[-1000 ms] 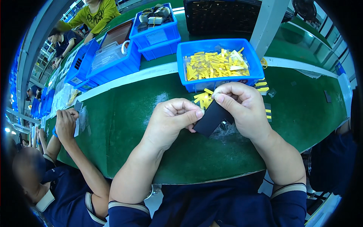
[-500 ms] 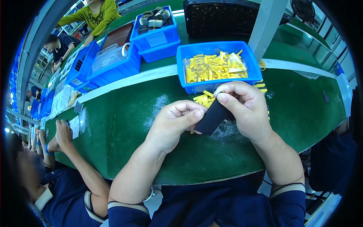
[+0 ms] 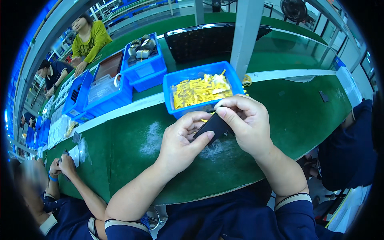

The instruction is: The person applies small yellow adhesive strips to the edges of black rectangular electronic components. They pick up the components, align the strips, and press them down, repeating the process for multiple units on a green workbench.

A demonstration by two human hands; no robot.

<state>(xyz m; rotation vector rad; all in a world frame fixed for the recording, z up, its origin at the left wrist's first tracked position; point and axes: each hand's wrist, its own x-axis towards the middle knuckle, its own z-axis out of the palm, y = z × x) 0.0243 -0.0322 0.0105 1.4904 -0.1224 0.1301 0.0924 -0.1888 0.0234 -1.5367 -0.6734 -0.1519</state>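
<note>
A flat black rectangular piece point(image 3: 218, 127) is held tilted above the green table between both hands. My left hand point(image 3: 180, 138) pinches its lower left end, thumb on top and fingers curled underneath. With thumb and bent forefinger, my right hand point(image 3: 249, 126) grips the upper corner. A small light mark or slot shows near the piece's right edge; its underside is hidden. Just beyond my hands stands a blue bin point(image 3: 167, 93) filled with yellow strips point(image 3: 194, 91). A few more yellow strips are partly hidden behind the fingers.
Blue bins point(image 3: 136, 83) with parts and clear trays stand at the back left. A metal post point(image 3: 245, 40) rises behind the strip bin. Another small black piece point(image 3: 323, 96) lies at the right. A co-worker's hands point(image 3: 64, 164) work at the left. A large black panel point(image 3: 200, 42) lies behind.
My view has shifted, so the bins appear lower and further left. The black piece has been turned in my hands and now shows more of its broad face. Both hands still hold it.
</note>
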